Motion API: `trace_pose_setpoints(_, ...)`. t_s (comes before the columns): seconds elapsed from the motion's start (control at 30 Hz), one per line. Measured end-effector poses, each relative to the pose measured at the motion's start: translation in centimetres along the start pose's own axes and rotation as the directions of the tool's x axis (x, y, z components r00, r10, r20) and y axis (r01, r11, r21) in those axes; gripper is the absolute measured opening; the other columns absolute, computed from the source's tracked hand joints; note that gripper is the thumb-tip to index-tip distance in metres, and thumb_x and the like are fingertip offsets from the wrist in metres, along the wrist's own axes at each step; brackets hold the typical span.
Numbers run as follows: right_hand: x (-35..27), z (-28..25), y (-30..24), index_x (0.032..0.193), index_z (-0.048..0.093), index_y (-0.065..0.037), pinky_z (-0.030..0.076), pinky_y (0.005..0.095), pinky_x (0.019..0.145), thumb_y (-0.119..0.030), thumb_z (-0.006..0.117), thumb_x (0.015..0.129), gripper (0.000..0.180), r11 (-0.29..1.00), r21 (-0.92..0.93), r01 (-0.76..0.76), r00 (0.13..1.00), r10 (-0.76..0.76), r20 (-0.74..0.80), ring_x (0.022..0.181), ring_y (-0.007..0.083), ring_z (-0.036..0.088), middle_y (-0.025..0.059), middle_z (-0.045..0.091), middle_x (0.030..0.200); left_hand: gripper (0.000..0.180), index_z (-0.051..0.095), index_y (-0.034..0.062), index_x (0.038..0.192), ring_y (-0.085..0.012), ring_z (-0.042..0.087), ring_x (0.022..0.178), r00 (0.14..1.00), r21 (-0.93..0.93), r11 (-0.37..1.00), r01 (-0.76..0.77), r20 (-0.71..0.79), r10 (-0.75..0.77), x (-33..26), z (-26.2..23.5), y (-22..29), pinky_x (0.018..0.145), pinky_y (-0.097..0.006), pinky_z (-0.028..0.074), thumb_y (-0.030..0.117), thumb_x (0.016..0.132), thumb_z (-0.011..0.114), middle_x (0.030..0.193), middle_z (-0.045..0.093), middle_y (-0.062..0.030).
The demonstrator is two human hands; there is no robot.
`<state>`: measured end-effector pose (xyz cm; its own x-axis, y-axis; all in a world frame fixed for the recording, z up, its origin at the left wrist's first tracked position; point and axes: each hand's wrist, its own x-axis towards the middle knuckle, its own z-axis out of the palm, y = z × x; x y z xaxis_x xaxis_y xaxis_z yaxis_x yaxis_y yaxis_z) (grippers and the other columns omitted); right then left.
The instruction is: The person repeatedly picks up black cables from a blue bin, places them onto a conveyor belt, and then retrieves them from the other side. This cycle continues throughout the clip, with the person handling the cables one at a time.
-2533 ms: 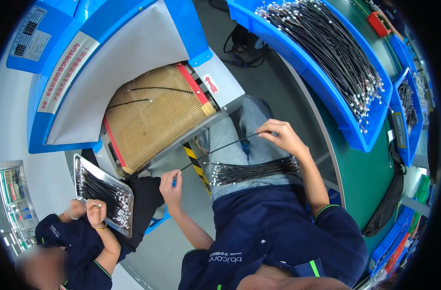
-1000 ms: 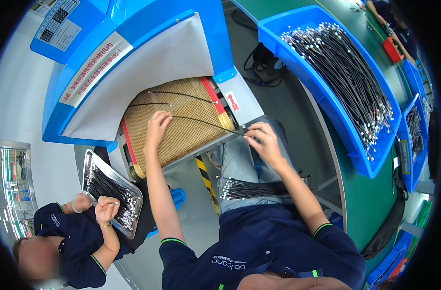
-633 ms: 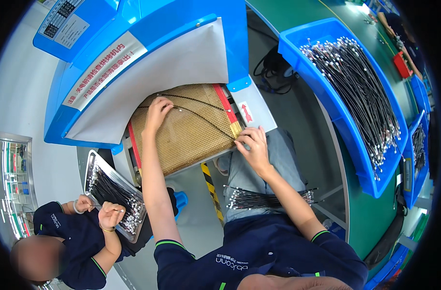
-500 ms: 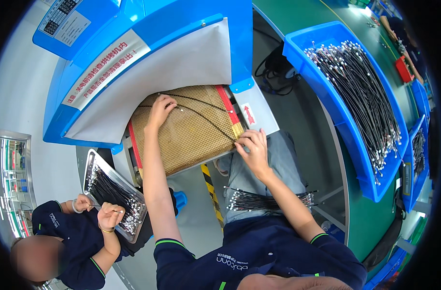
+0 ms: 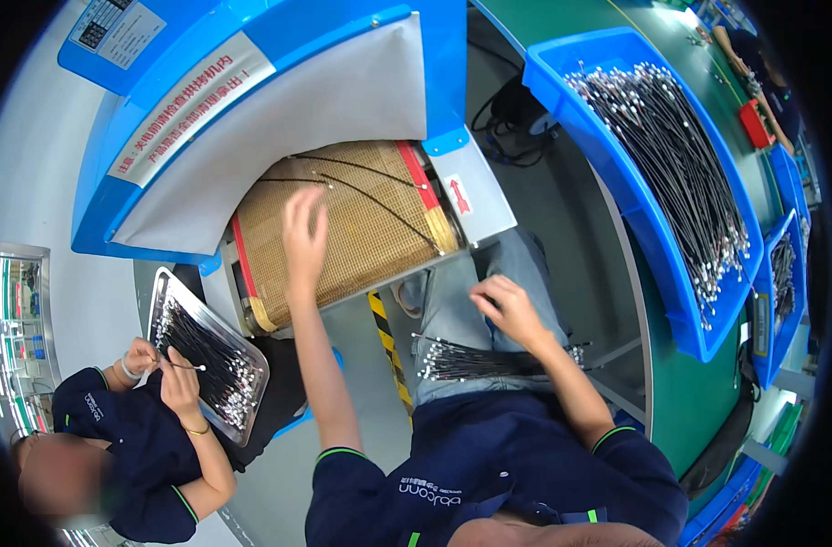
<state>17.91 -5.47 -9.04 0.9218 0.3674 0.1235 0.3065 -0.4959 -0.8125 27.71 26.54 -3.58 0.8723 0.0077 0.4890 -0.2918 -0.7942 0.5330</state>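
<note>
Thin black cables with white ends lie on the tan mesh conveyor belt (image 5: 343,260); one long cable (image 5: 379,202) runs slanting toward the belt's near right corner. My left hand (image 5: 304,237) is over the belt's left part, its fingers stretched out and slightly blurred, with nothing seen in them. To the right, my right hand (image 5: 510,305) hangs above my lap, away from the belt, its fingers loosely bent and apart. No cable shows in it. Just below that hand, a bundle of black cables (image 5: 480,362) lies across my thighs.
The blue machine with a white curtain (image 5: 343,100) stands over the belt's far side. At the right, a blue bin (image 5: 607,196) full of black cables rests by a green table (image 5: 698,401). At left, a co-worker (image 5: 151,438) handles a cable beside a metal tray (image 5: 256,401) of cables.
Both hands have let go of the long cable, which stays on the belt. My left hand has drawn back nearer me; my right hand has moved off the belt's corner toward my lap.
</note>
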Motion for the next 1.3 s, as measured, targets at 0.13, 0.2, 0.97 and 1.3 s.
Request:
trace_pose_setpoints(0.13, -6.2, -0.6, 2.5, 0.093, 0.066, -0.006, 0.046, 0.0416, 0.083, -0.027, 0.067, 0.081, 0.025, 0.977, -0.196, -0.088, 0.918, 0.156, 0.365, 0.093, 0.0319, 0.059, 0.0126, 0.064, 0.093, 0.024, 0.060, 0.0045, 0.110, -0.0285, 0.054, 0.112, 0.979, -0.194, 0.967, 0.165, 0.151, -0.137, -10.2, 1.0, 5.5, 0.098, -0.037, 0.041, 0.008, 0.087, 0.059, 0.114, 0.058, -0.0120)
trace_pose_setpoints(0.2, -8.4, -0.5, 3.9, 0.091, 0.066, -0.005, 0.046, 0.0433, 0.084, -0.029, 0.068, 0.079, 0.027, 0.965, -0.237, -0.109, 0.870, 0.208, 0.446, 0.091, 0.0328, 0.060, 0.0131, 0.064, 0.091, 0.024, 0.061, 0.0045, 0.110, -0.0284, 0.054, 0.110, 0.941, -0.258, 0.932, 0.256, 0.289, -0.178, -14.4, 2.4, 6.8, 0.096, -0.037, 0.042, 0.009, 0.086, 0.060, 0.114, 0.058, -0.0122)
trace_pose_setpoints(0.97, -6.6, -2.1, -0.7, 0.095, 0.063, -0.007, 0.050, 0.0383, 0.067, -0.017, 0.066, 0.082, 0.017, 0.996, 0.078, -0.042, 0.966, 0.021, 0.259, 0.073, 0.0291, 0.063, 0.0088, 0.063, 0.086, 0.016, 0.062, 0.0005, 0.102, -0.0308, 0.061, 0.084, 0.766, -0.279, 0.879, 0.388, 0.628, -0.138, -20.3, 3.7, 11.1, 0.075, -0.037, 0.047, 0.009, 0.090, 0.055, 0.089, 0.063, -0.0153)
trace_pose_setpoints(1.3, -4.1, -1.1, -2.7, 0.087, 0.067, -0.006, 0.051, 0.0380, 0.065, -0.015, 0.066, 0.082, 0.011, 0.997, 0.061, 0.043, 0.979, -0.054, 0.195, 0.072, 0.0292, 0.063, 0.0083, 0.064, 0.085, 0.013, 0.063, 0.0032, 0.096, -0.0288, 0.059, 0.075, 0.889, -0.229, 0.948, 0.220, 0.448, -0.098, -18.6, 3.2, 13.4, 0.069, -0.037, 0.047, 0.009, 0.084, 0.064, 0.081, 0.062, -0.0125)
